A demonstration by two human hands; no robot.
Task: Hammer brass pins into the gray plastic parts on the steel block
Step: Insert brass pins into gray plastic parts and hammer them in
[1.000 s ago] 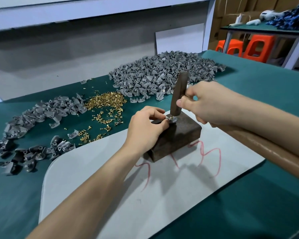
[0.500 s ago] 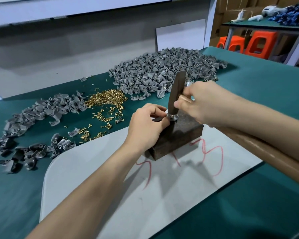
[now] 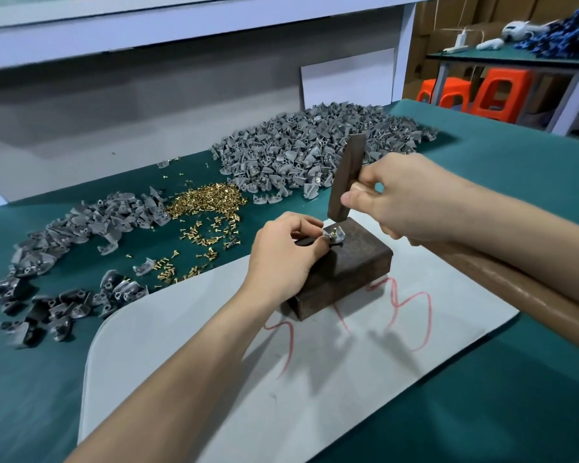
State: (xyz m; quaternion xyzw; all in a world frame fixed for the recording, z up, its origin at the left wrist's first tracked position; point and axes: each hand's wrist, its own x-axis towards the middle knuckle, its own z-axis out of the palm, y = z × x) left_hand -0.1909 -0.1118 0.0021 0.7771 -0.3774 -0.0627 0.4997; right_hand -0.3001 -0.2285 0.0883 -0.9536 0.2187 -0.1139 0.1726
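The left hand [image 3: 281, 255] pinches 1 gray plastic part [image 3: 340, 232] on the steel block [image 3: 351, 265], a brass pin [image 3: 333, 230] in it. The right hand [image 3: 411, 198] grips the hammer [image 3: 346, 178], its head nearly vertical, just above the pin.

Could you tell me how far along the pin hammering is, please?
Done: some parts in the big back pile show brass, so probably pinned. In hand: the left hand pinches a gray part with a pin on the steel block; the right hand holds the hammer just above it. Left: loose brass pins and the left pile.
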